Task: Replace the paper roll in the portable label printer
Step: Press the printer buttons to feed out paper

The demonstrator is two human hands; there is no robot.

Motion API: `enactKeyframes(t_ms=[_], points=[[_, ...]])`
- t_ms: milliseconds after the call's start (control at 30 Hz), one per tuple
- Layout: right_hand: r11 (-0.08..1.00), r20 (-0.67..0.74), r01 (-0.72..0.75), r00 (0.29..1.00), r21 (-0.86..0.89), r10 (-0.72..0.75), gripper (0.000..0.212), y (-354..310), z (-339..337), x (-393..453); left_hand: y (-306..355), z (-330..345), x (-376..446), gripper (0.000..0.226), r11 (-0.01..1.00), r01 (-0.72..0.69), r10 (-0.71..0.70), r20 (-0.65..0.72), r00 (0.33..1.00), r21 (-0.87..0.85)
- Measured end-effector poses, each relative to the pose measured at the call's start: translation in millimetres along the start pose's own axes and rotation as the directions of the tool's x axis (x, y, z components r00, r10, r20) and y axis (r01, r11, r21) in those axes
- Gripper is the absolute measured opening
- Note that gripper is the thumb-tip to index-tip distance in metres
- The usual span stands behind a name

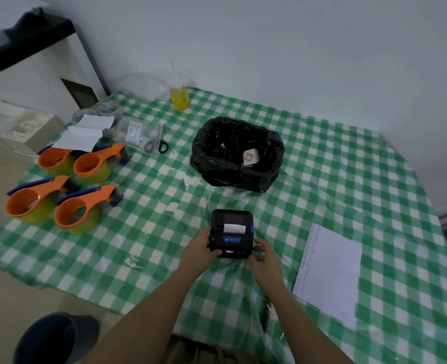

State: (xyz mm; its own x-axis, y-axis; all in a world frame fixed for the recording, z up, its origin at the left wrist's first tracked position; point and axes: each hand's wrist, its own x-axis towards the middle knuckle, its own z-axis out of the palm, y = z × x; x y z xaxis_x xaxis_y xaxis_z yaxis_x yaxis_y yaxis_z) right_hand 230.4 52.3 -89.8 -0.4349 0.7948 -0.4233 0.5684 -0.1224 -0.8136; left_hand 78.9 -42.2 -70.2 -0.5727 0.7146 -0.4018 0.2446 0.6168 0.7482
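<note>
The black portable label printer [231,232] sits on the green checked tablecloth in front of me, lid down, its small display lit. A short strip of white paper [234,228] pokes out of its slot. My left hand [200,249] grips the printer's left side and my right hand [263,252] holds its right front corner. A white paper roll [250,156] with a red mark lies inside the black bag [236,153] beyond the printer.
Several orange tape dispensers [67,190] stand at the left, with white paper slips, tape rolls and scissors [157,143] behind them. A yellow drink cup [179,99] is at the back. A white sheet [330,271] lies at the right. A dark bucket [55,337] stands on the floor.
</note>
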Motion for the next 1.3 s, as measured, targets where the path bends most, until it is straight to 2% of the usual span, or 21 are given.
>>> enactKeyframes(t_ms=[400,733,800,1000,1300], points=[[1.000,0.007,0.006,1.000,-0.019,-0.006,0.045,-0.2,-2.5,0.3,1.7,1.9,-2.5,0.062,0.994,0.020,-0.019,0.008,1.000,-0.108],[1.000,0.014,0.011,1.000,-0.027,-0.010,0.047,-0.7,-2.6,1.2,3.4,-7.0,-1.2,0.070,0.977,0.100,-0.084,0.089,0.992,-0.189],[1.000,0.016,0.010,1.000,-0.026,-0.010,0.049,-2.3,-2.8,2.3,2.4,-9.2,-2.1,0.069,0.973,0.120,-0.109,0.065,0.992,-0.197],[0.996,0.014,0.019,1.000,-0.087,-0.018,0.051,-5.7,-4.2,8.0,-1.6,-15.3,-4.4,0.046,0.966,0.137,-0.151,-0.049,0.987,-0.219],[0.995,0.040,0.035,0.999,-0.095,-0.031,0.057,-7.8,-5.5,7.9,-2.4,-17.5,-6.7,0.030,0.975,0.091,-0.121,-0.140,0.983,-0.204]])
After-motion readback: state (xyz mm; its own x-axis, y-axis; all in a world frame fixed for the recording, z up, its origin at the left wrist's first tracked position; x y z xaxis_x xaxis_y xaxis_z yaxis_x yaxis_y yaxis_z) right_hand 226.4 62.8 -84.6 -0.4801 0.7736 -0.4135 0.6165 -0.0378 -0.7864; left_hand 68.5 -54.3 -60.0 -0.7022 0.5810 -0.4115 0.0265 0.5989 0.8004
